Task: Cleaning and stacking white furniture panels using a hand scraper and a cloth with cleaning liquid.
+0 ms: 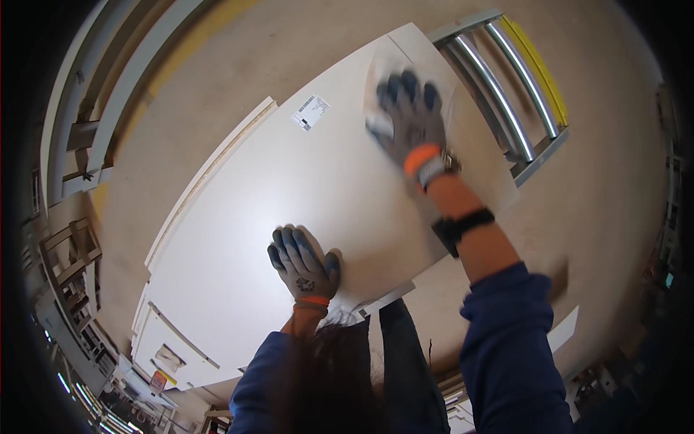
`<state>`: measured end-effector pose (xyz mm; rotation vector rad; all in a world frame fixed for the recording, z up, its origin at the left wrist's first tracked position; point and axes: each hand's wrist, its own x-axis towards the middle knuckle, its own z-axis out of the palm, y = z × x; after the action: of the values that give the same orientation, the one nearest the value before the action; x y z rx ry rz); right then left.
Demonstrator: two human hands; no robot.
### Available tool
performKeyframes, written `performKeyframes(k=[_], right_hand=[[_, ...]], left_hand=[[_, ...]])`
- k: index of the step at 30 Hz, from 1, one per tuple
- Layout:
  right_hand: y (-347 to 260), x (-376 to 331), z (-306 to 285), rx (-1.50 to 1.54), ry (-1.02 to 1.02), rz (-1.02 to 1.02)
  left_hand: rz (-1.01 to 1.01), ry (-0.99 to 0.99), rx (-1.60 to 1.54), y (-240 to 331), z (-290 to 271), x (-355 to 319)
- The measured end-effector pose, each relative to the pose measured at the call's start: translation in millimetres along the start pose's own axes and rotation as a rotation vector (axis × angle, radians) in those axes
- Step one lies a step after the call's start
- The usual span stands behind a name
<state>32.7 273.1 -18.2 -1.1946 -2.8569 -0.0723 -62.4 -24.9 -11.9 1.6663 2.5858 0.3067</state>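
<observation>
White panel [289,195] under flat gloved hands

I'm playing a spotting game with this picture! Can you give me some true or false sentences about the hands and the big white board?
1. Both hands wear grey gloves with orange cuffs. True: the left hand and the right hand both do.
2. The left hand lies flat on the white panel. True.
3. The right hand holds a hammer. False: it presses a pale, blurred cloth or pad against the panel.
4. The panel has a small sticker near its far edge. True.
5. The metal rollers lie beside the left hand. False: they lie past the right hand, at the panel's far right end.
</observation>
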Motion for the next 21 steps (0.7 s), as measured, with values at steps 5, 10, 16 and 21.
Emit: performKeyframes(k=[5,10,16,21], right_hand=[[-18,-163,-29,0.263,-0.348,-0.261],[16,-110,-26,0.097,-0.330,-0.227],[29,74,24,-0.058,0.073,-0.078],[12,55,3,0.034,-0.024,-0.147]], left_hand=[[-0.054,-0.064,-0.009,-3,-5,1],[-0.048,-0.070,-0.038,1,0,2],[-0.078,-0.065,-0.048,-1,2,3],[-0.047,0.007,-0.032,-6,-1,6]])
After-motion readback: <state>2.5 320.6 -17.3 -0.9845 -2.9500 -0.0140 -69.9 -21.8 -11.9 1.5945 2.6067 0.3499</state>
